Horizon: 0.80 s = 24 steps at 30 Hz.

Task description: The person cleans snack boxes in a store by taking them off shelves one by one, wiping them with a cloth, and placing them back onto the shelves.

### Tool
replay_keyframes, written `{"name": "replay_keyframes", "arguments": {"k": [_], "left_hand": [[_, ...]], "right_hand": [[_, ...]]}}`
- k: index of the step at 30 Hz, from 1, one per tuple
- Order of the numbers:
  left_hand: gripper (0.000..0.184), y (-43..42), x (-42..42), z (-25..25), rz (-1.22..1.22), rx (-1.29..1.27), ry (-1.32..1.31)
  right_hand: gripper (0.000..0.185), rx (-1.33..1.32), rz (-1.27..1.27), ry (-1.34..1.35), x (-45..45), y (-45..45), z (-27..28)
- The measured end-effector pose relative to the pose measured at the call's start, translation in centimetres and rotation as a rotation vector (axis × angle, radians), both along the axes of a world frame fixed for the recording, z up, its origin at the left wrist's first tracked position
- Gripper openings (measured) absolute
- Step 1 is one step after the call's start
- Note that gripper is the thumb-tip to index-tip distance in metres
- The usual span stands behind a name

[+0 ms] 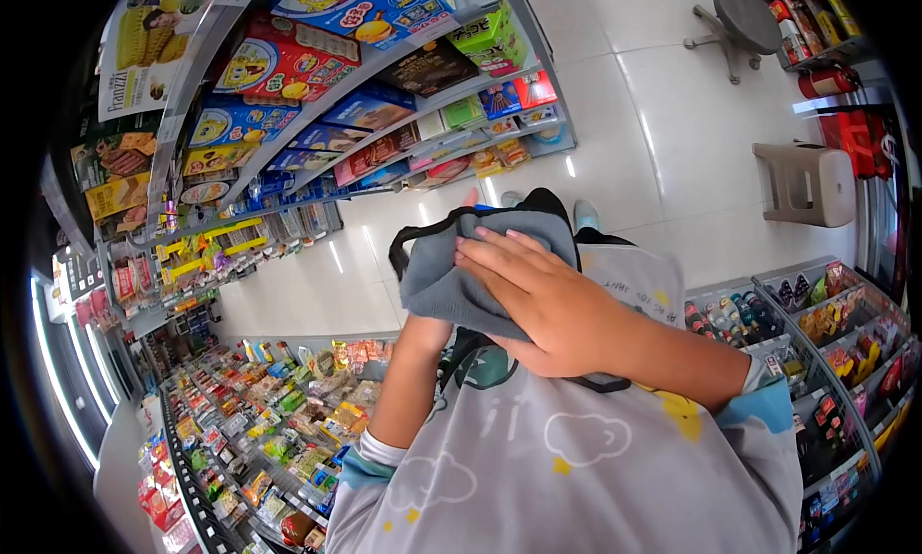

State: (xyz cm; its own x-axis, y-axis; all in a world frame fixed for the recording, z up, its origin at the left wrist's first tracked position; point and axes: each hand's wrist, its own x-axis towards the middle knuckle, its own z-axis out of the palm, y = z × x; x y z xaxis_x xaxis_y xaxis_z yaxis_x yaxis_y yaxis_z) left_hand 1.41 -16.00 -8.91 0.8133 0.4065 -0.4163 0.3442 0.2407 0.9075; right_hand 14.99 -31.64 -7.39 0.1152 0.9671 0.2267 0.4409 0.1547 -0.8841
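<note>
My right hand [538, 304] lies flat on a grey, black-edged cloth [432, 276]. My left hand [429, 331] is mostly underneath; I can't tell its grip.

The right hand [538, 309] lies flat, fingers extended, over the left hand [432, 330], which is mostly hidden.

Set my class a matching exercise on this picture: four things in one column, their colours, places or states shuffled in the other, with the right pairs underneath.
Things:
1. Cloth
2. Plastic stool
3. Swivel stool
4. Person's garment

Descriptions:
a. Beige
b. Printed with white cloud outlines
c. Partly covered by the right hand
d. Dark grey, with a round seat

Right pairs: 1-c, 2-a, 3-d, 4-b
</note>
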Motion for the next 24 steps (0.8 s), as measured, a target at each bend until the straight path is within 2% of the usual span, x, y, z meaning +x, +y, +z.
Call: {"name": "replay_keyframes", "arguments": {"k": [4,7,8,9,11,15,17,18,20,21,22,23,24], "left_hand": [[0.067,-0.2,-0.4,0.3,-0.048,0.066,0.107],[0.065,-0.2,-1.2,0.1,-0.035,0.122,0.229],[0.060,0.5,-2.1,-1.2,-0.100,0.229,0.250],[0.063,0.8,-2.1,-1.1,-0.188,0.321,0.198],[0.065,0.6,-2.3,-0.7,-0.180,0.343,0.176],[0.070,1.4,-3.8,-0.5,-0.151,0.219,0.234],[0.084,1.5,-3.9,-0.1,-0.159,0.171,0.248],[0.084,1.7,-4.1,0.0,-0.153,0.173,0.248],[0.099,2.0,-4.7,0.3,-0.259,0.349,0.171],[0.099,1.8,-4.5,0.8,-0.250,0.348,0.170],[0.102,1.6,-3.8,1.8,-0.192,0.234,0.178],[0.106,1.6,-3.6,2.4,-0.134,0.121,0.184],[0.106,1.8,-4.3,1.8,-0.127,0.125,0.181]], "right_hand": [[0.064,-0.057,-0.095,-0.003,-0.2,0.5,-0.4],[0.063,-0.080,-0.112,0.022,-0.2,1.2,-2.9],[0.063,-0.130,-0.088,0.171,0.1,1.3,-4.0],[0.063,-0.128,-0.088,0.172,0.2,1.8,-5.0],[0.066,-0.281,-0.131,0.875,0.2,2.2,-6.3],[0.061,-0.371,-0.146,1.060,-0.6,2.8,-6.9],[0.059,-0.328,-0.109,1.072,-0.5,3.2,-5.6],[0.058,-0.339,-0.098,1.153,-0.8,3.4,-5.4],[0.057,-0.357,-0.080,1.235,-1.1,3.6,-5.1],[0.053,-0.377,-0.109,1.429,-1.0,3.6,-5.0],[0.050,-0.394,-0.139,1.621,-0.6,3.6,-4.8],[0.047,-0.370,-0.168,1.735,-0.1,3.7,-4.5],[0.047,-0.370,-0.189,1.809,0.0,3.7,-5.9]]}}
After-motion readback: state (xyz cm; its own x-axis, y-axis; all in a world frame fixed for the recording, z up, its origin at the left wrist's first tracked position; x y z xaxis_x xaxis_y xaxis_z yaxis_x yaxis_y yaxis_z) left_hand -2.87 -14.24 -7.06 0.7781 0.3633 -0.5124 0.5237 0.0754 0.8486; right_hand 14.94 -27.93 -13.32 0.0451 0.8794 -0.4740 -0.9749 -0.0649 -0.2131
